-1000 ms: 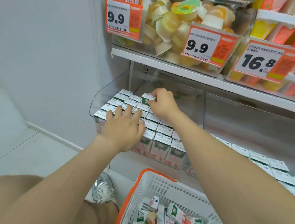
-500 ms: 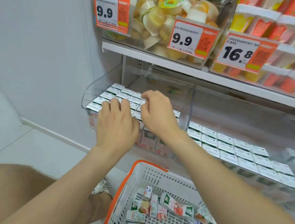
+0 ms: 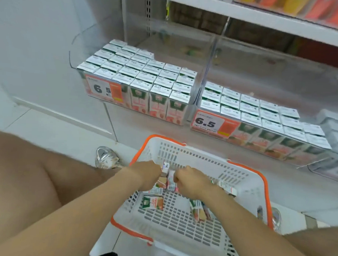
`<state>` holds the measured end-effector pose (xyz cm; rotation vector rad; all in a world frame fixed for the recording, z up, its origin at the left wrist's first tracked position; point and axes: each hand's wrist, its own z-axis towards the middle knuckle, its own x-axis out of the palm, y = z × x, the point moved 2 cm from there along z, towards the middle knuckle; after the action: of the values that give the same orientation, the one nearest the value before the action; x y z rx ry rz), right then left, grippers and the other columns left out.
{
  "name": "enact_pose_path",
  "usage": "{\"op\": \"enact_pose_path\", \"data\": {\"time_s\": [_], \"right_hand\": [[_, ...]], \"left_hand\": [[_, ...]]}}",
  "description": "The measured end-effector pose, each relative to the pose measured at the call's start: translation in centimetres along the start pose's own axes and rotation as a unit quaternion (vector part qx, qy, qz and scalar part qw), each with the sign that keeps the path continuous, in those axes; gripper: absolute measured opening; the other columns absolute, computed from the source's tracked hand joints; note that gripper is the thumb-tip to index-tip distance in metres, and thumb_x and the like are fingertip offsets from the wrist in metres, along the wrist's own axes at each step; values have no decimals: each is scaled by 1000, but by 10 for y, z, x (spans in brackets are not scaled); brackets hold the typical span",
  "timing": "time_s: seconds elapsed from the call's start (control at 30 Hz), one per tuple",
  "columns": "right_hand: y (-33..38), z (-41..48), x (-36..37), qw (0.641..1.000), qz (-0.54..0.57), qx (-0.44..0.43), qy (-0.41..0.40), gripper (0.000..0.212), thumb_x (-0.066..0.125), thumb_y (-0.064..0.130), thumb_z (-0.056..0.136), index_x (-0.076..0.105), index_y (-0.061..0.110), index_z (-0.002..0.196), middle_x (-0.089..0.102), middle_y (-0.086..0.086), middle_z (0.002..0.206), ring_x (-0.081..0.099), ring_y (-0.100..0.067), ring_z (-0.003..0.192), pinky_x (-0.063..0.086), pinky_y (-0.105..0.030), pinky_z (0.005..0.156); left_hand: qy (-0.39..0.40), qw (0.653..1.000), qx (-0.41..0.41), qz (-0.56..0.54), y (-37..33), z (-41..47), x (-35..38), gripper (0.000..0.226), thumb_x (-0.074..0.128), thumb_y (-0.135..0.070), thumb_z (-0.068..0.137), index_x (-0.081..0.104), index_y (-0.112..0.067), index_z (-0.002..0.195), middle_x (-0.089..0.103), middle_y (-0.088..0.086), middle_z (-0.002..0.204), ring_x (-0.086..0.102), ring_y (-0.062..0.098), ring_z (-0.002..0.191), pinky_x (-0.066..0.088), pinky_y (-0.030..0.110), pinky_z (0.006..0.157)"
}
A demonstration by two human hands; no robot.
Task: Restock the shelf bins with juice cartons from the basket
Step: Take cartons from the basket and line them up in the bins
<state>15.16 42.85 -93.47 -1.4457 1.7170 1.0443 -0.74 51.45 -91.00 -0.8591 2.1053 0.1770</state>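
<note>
Scene: a person crouches at a store shelf, both hands down inside a white, orange-rimmed basket (image 3: 197, 158) on the floor.

Left hand: the left hand (image 3: 148, 173) is at the far-left part of the basket, fingers curled round a first carton (image 3: 165, 167) — it stands upright, its white top showing above the knuckles.

Right hand: the right hand (image 3: 191, 184) is near the middle of the basket, fingers bunched and clamped on a second carton (image 3: 171, 183), which touches the first.

Loose cartons: more loose cartons (image 3: 153, 203) lie flat on the basket's slotted floor, some under the wrists and one against the right wall.

Left bin: beyond the basket's far-left corner a clear left bin (image 3: 86, 43) holds upright cartons (image 3: 143, 72), packed in rows — its back right corner is unfilled.

Right bin: beyond the basket's far-right corner a right bin (image 3: 263, 77) has carton rows (image 3: 250, 110) across its front half.

Price tags: orange-and-white price tags (image 3: 103, 89) reading 6.5 hang on both bin fronts, facing the basket.

Shoe: a silver shoe (image 3: 106, 158) sits just left of the basket's far-left corner.
</note>
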Motion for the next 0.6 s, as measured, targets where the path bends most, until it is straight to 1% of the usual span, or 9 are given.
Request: {"op": "enact_pose_path", "data": {"time_s": [0.03, 0.1, 0.23, 0.3, 0.37, 0.43, 0.5, 0.57, 0.6], "right_hand": [[-7, 4, 16, 1000, 15, 11, 22, 25, 49, 3, 90, 71, 4, 101, 69, -20, 94, 66, -38, 82, 60, -50, 73], [-20, 8, 46, 996, 36, 29, 71, 26, 47, 3, 95, 69, 2, 108, 68, -20, 102, 66, -38, 88, 59, -50, 77], [-44, 6, 88, 992, 22, 81, 97, 18, 49, -7, 95, 56, 9, 96, 53, -9, 86, 60, -31, 77, 49, -42, 65], [-55, 4, 102, 990, 18, 107, 89, 20, 51, -9, 95, 54, 8, 104, 54, -7, 91, 65, -30, 84, 46, -40, 67], [-68, 2, 122, 988, 22, 121, 97, 37, 52, -5, 97, 55, 7, 131, 61, -15, 121, 64, -34, 114, 52, -43, 81], [-76, -2, 144, 986, -17, 117, 115, 53, 54, 8, 102, 40, 13, 152, 46, -17, 149, 43, -40, 140, 46, -51, 104], [-80, -5, 158, 984, -82, 98, 124, 53, 58, 14, 101, 39, 15, 150, 39, -15, 152, 33, -41, 142, 35, -53, 112], [-80, -5, 167, 981, -128, 77, 123, 57, 65, 11, 95, 39, 12, 146, 38, -15, 149, 33, -40, 139, 30, -50, 113], [-80, -5, 169, 980, -141, 68, 122, 60, 67, 10, 92, 38, 10, 145, 40, -15, 147, 34, -39, 137, 30, -50, 113]], "left_hand": [[7, 1000, -4, -4, 3, 9, 15, 17, 47, -1, 102, 63, -7, 104, 62, 14, 105, 53, 28, 80, 45, 39, 70], [28, 999, -24, -19, 7, 27, 46, 32, 50, 4, 99, 60, -6, 128, 62, 16, 125, 63, 32, 99, 54, 42, 83], [31, 997, -68, -9, 1, 50, 89, 39, 56, 6, 94, 58, -6, 131, 58, 14, 127, 64, 33, 113, 56, 43, 94], [20, 995, -96, 4, -5, 61, 105, 40, 58, 3, 96, 55, -6, 135, 53, 16, 136, 60, 33, 122, 51, 39, 95], [16, 991, -134, -11, -9, 75, 126, 44, 59, -3, 99, 49, -5, 142, 46, 19, 148, 60, 32, 126, 51, 39, 98], [13, 985, -170, -24, -16, 83, 147, 50, 58, -10, 101, 41, -5, 148, 40, 19, 154, 53, 32, 135, 49, 37, 101], [-14, 980, -198, -21, -23, 89, 166, 56, 59, -11, 100, 36, -1, 150, 39, 21, 153, 45, 33, 141, 49, 32, 100], [-28, 974, -223, -32, -27, 95, 177, 54, 61, -8, 98, 39, 1, 147, 45, 20, 147, 53, 27, 130, 49, 26, 87], [-23, 974, -223, -33, -29, 96, 178, 50, 60, -5, 98, 42, 1, 144, 49, 18, 143, 55, 25, 127, 50, 25, 86]]}}
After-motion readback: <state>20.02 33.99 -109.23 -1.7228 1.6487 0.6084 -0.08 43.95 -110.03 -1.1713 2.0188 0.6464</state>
